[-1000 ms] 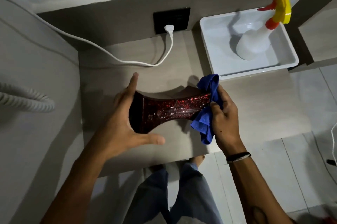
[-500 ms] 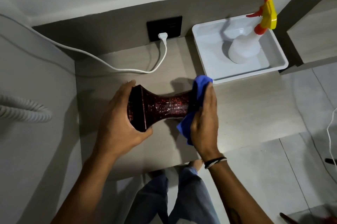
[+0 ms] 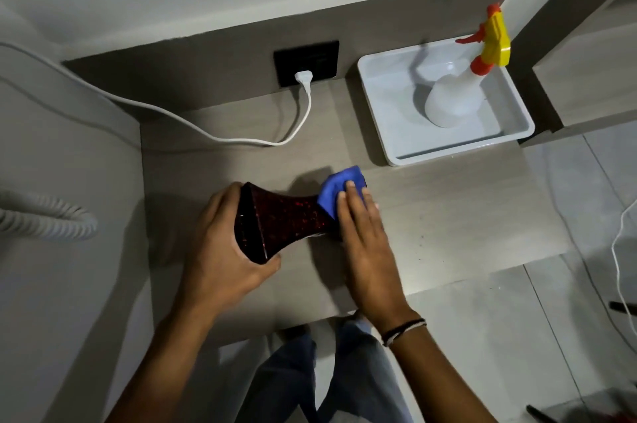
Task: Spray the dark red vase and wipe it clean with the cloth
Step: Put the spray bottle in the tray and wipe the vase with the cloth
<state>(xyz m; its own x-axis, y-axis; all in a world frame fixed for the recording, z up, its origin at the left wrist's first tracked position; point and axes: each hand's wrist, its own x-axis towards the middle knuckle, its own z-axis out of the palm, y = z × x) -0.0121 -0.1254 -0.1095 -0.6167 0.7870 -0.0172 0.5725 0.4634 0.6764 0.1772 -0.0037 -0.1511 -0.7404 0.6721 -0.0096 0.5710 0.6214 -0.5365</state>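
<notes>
The dark red vase lies on its side above the grey shelf, its flared end pointing left. My left hand grips that flared end from the left and below. My right hand presses the blue cloth over the vase's right end, which is hidden under cloth and fingers. The white spray bottle with a yellow and red trigger head stands upright in the white tray at the back right.
A white cable runs from a plug in the black wall socket across the back of the shelf to the left. A coiled hose lies at the left. Tiled floor and another white cord are at the right.
My right hand has turned flat over the vase's right end, covering more of the cloth. My left hand has closed its fingers around the flared end. The vase looks rotated.
</notes>
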